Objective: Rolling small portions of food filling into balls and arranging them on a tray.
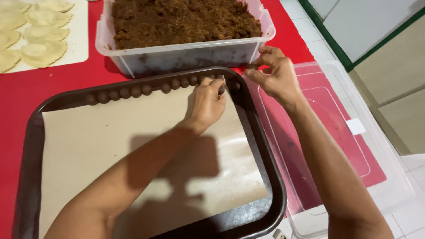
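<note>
Brown tray, rounded corners, on a red table; lined with a sheet of tan paper.

Row of small brown balls along the tray's far edge, on the paper's upper border, running from about ten o'clock toward one o'clock, most touching their neighbours.

Left hand, reaching across the tray to one o'clock, knuckles up, fingers curled down at the right end of the row; a ball is pinched at the fingertips, partly hidden.

Right hand, just outside the tray's one o'clock corner, thumb and forefinger pinched together near the tub's near corner; whether they hold anything, I cannot tell.

Clear plastic tub, at twelve o'clock beyond the tray, filled with brown crumbly filling.

Clear plastic lid, at three o'clock, lying flat beside the tray under the right forearm.

White board, at eleven o'clock, carrying pale folded pastries with crimped edges.

White tiled floor, at four o'clock.
</note>
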